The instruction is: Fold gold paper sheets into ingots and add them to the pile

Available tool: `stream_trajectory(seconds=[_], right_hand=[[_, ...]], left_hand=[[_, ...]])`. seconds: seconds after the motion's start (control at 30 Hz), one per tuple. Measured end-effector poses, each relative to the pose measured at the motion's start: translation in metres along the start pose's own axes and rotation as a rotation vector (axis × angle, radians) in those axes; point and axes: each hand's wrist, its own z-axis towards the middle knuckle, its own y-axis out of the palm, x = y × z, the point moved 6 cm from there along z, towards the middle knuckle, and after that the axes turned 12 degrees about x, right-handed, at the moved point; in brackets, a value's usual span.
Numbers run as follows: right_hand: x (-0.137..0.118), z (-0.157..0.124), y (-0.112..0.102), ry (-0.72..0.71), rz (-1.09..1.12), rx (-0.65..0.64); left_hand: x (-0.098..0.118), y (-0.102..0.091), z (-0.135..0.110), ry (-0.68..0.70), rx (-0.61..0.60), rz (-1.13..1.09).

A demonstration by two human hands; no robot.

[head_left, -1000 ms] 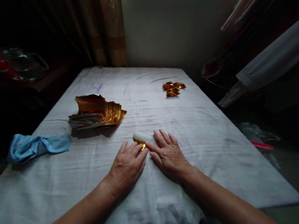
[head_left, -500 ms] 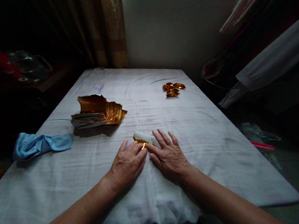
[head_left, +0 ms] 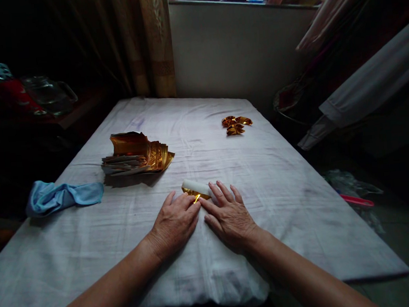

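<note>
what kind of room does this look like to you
Probably a room in a home: there's a patterned curtain at the back, a glass jug at the left, and what look like clothes hanging at the right.

Home, exact room type unclear. Patterned curtain (head_left: pixel 161 42) at top, left of center; glass pitcher (head_left: pixel 47 95) on dark furniture upper left; clothes (head_left: pixel 373 74) hanging at right. Surface (head_left: pixel 305 206) mid-frame is covered with a wrinkled, sheet-like white cloth.
</note>
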Motion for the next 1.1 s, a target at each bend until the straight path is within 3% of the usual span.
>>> stream_trajectory(seconds=[0.33, 0.53, 0.7, 0.93, 1.1], right_hand=[[0.018, -0.004, -0.007, 0.141, -0.086, 0.05], [0.014, 0.004, -0.015, 0.028, 0.023, 0.191], [0.001, 0.021, -0.008, -0.043, 0.179, 0.11], [0.003, 0.022, -0.007, -0.005, 0.226, 0.068], [0.005, 0.023, -0.008, 0.031, 0.265, 0.086]], left_hand=[[0.001, -0.004, 0.002, -0.013, 0.058, 0.013], [0.005, -0.003, 0.006, -0.053, 0.06, 0.039], [0.006, -0.001, 0.011, -0.055, 0.046, 0.039], [-0.031, -0.003, 0.008, -0.076, 0.078, -0.08], [-0.054, -0.003, 0.01, -0.007, 0.006, -0.072]])
